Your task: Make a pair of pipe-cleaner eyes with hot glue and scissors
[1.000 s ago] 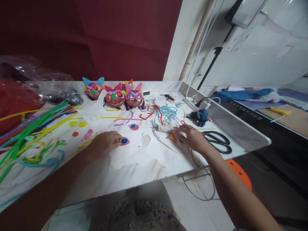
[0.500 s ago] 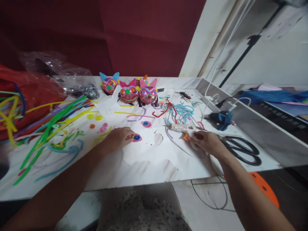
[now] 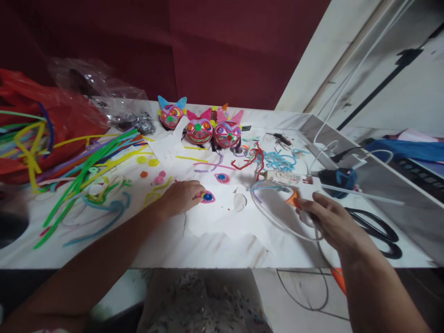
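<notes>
From my end, I have the left grip pinching the tip of a blue-centred eye piece between the front and back edges of the desk; a matching eye lies just beyond, toward the back edge. My right grip grasps a white glue gun, near black scissor handles toward the front right corner.

The right hand now wraps the handle of the glue gun, raising it off the table. The view has swung left, bringing more of the red bag in at the left.
</notes>
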Demonstrator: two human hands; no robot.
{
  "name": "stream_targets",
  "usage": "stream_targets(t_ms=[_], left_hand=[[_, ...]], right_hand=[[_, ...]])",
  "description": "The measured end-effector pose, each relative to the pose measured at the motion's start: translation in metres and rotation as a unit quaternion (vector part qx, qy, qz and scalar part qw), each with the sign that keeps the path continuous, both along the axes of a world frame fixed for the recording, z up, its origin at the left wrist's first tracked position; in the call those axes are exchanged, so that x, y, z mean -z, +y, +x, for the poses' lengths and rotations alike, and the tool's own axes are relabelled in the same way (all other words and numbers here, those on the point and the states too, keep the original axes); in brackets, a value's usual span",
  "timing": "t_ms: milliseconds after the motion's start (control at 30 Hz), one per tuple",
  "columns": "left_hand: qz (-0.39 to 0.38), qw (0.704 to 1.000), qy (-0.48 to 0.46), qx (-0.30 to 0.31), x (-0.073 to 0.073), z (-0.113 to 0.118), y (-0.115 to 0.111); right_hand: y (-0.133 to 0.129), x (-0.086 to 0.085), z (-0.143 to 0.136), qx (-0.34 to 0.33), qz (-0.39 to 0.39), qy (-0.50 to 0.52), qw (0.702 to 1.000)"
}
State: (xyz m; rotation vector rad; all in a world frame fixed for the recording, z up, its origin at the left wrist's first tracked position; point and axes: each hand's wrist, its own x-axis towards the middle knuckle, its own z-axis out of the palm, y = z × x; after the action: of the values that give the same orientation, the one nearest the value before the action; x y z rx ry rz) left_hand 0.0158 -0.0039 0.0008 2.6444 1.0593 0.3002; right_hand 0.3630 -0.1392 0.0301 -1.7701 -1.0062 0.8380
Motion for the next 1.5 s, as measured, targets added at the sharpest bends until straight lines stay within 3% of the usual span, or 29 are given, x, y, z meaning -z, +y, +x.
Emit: stream_targets(t_ms=[167, 367, 767, 900, 1500], left_hand=[[-0.003, 1.0, -0.011, -0.007, 0.003, 0.0, -0.001], [-0.007, 1.0, -0.018, -0.019, 0.003, 0.0, -0.002], [-0.017, 0.999, -0.007, -0.034, 0.003, 0.001, -0.002], [-0.024, 0.999, -0.006, -0.037, 0.003, 0.001, -0.002], [-0.029, 0.999, -0.002, -0.039, 0.001, 0.002, -0.002]], right_hand=[[-0.006, -0.015, -0.034, -0.052, -0.019, -0.029, 0.998], [0.007, -0.021, -0.067, -0.118, -0.023, -0.033, 0.992], [0.033, 0.002, -0.083, -0.226, -0.002, 0.12, 0.967], [0.034, 0.003, -0.086, -0.229, 0.009, 0.158, 0.96], [0.037, 0.005, -0.088, -0.208, -0.026, 0.158, 0.965]])
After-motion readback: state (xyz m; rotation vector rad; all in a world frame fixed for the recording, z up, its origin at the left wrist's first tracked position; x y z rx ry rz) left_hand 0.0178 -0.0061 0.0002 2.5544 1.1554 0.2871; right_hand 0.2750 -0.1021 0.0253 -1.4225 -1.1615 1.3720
